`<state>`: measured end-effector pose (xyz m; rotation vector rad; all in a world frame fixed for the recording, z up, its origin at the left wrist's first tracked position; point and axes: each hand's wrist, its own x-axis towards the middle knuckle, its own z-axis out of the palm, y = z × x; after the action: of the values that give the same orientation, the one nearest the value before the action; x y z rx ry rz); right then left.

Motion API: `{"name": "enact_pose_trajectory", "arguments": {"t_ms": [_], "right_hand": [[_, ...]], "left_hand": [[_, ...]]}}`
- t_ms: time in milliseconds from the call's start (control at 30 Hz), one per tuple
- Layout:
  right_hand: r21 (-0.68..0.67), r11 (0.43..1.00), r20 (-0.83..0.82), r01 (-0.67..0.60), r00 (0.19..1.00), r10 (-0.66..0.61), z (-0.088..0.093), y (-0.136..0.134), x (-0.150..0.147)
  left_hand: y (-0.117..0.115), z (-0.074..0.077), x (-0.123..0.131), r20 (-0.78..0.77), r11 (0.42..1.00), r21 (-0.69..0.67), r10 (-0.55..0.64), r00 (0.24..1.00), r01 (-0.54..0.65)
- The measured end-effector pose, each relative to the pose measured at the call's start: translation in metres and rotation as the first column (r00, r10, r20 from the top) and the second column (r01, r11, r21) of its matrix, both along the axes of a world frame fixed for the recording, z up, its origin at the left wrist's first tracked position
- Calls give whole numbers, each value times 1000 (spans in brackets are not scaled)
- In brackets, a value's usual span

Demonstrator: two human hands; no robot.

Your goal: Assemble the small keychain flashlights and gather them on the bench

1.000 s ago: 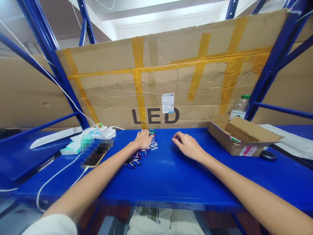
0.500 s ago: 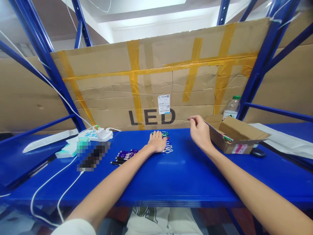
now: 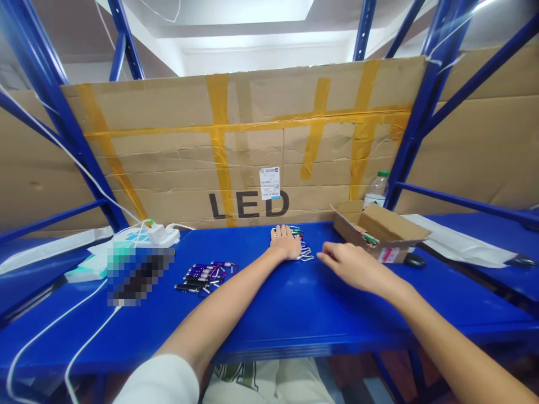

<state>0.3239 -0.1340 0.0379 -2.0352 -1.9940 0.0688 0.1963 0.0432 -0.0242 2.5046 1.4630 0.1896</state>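
Observation:
My left hand [image 3: 286, 242] lies flat over a row of small keychain lights, fingers stretched forward. Green, red, blue and silver carabiner clips [image 3: 306, 254] stick out past its right side; the palm hides the rest. Just right of these clips, my right hand [image 3: 349, 262] hovers low above the blue table with its fingers curled together. Whatever it may hold is hidden. Farther left, purple and black keychain lights [image 3: 204, 276] with carabiner clips lie side by side in a second group.
An opened cardboard box [image 3: 381, 233] with small items inside stands at the right, a bottle [image 3: 376, 191] behind it and a black computer mouse [image 3: 415, 260] beside it. On the left are a power strip [image 3: 168, 238] and white cables. A cardboard panel [image 3: 185, 168] closes the back.
My right hand has come down and nearer, beside the clips. My left hand stays on the row. The view has shifted right, and the purple and black group is now less covered by my forearm.

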Motion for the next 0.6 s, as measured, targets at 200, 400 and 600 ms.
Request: {"name": "enact_pose_trajectory", "arguments": {"t_ms": [200,400,600], "right_hand": [[57,996,-110,67,992,-60,-42,-39,12],[78,993,-157,84,985,-71,-54,-44,17],[79,992,-169,95,982,-80,-57,-45,14]], "left_hand": [[5,-5,36,27,1000,-5,-15,1000,15],[3,-7,77,42,999,-18,-27,999,28],[2,-6,103,65,999,-35,-31,997,34]]}}
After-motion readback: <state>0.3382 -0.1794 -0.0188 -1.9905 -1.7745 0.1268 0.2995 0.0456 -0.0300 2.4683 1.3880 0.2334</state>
